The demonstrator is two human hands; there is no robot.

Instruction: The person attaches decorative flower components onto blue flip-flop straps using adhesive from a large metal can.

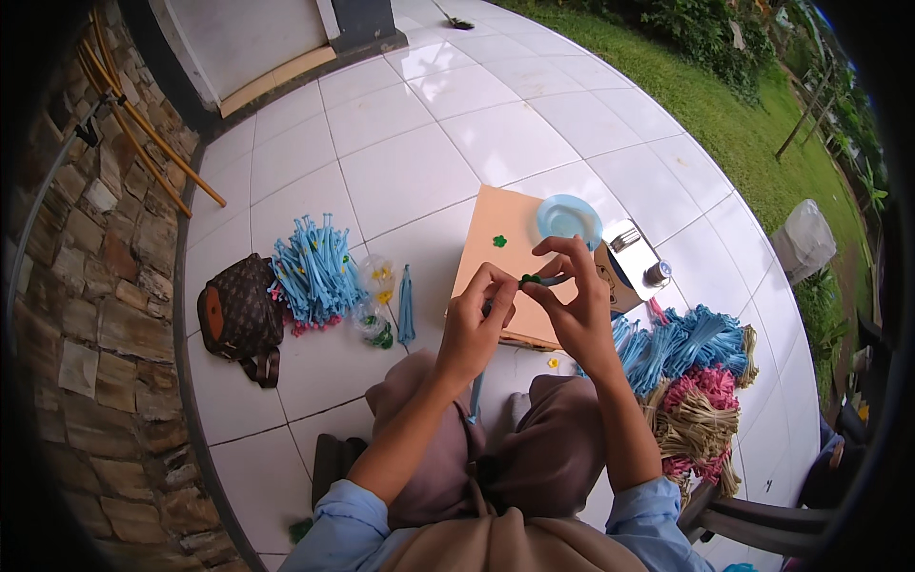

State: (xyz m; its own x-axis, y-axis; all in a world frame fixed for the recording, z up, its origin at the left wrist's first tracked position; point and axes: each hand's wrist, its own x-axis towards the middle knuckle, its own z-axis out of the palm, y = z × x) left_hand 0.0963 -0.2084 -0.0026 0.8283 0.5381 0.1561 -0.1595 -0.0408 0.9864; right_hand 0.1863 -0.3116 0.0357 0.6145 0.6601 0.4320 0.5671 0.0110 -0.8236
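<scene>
White tile floor; green piece pinched between left hand, right hand fingertips.

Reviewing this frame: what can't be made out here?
All in the head view:
- Small green piece: mostly hidden by the fingertips of the left hand and right hand.
- Blue strip: upper end hidden behind the left hand.
- Clear bags: contents too small.
- Chair: cut off by the lower edge.

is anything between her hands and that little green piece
Nothing visible. The left hand and right hand both pinch the green piece directly at the fingertips, held up over the cardboard sheet. A blue stick hangs below the left hand.
</scene>
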